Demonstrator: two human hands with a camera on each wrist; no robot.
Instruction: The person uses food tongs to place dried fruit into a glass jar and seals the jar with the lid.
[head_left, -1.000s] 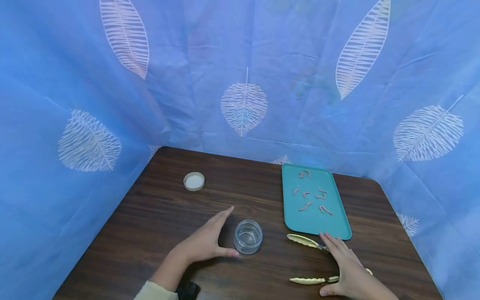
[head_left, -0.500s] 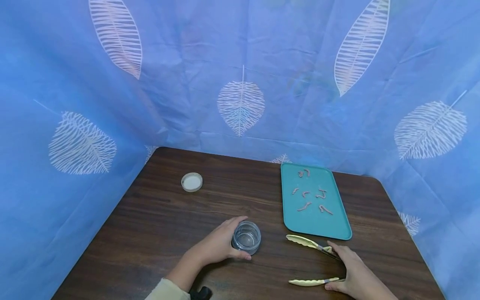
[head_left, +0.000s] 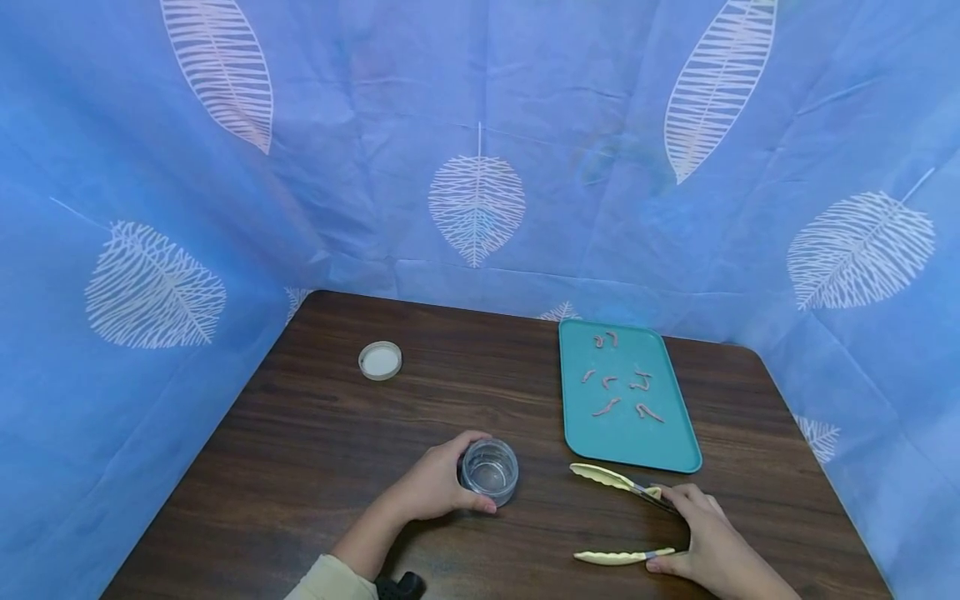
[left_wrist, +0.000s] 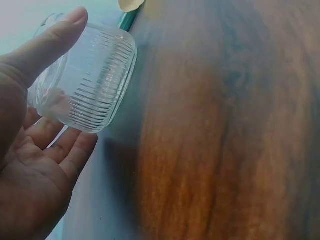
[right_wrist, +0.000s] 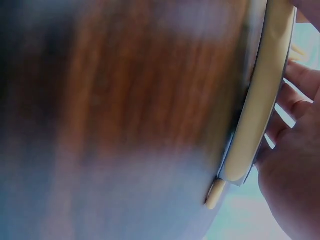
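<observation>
Curving round the left side of a transparent glass jar [head_left: 490, 472], the left hand [head_left: 431, 487] grips it, thumb on the near side and fingers on the far side. The jar is upright and uncapped at the near middle of the bench [head_left: 337, 433]; the left wrist view shows its ribbed wall. The right hand [head_left: 708, 529], well apart from the left, holds yellow tongs [head_left: 615, 478] at the near right, with the thumb on the near arm and the fingers on the far one. The arms of the tongs are spread, their scalloped heads pointing left toward the jar, and the hand hides their right end.

Just beyond the far arm lies a teal tray [head_left: 630, 446], long from near to far, bearing several pink worm-like pieces [head_left: 606, 407] scattered over its far and middle parts. The far head of the tongs sits between the jar and the tray's near left corner. A round lid [head_left: 380, 361] with a white inside rests at the far left, well apart from the jar. Blue cloth [head_left: 375, 167] with white leaf prints closes in the far side, left and right.
</observation>
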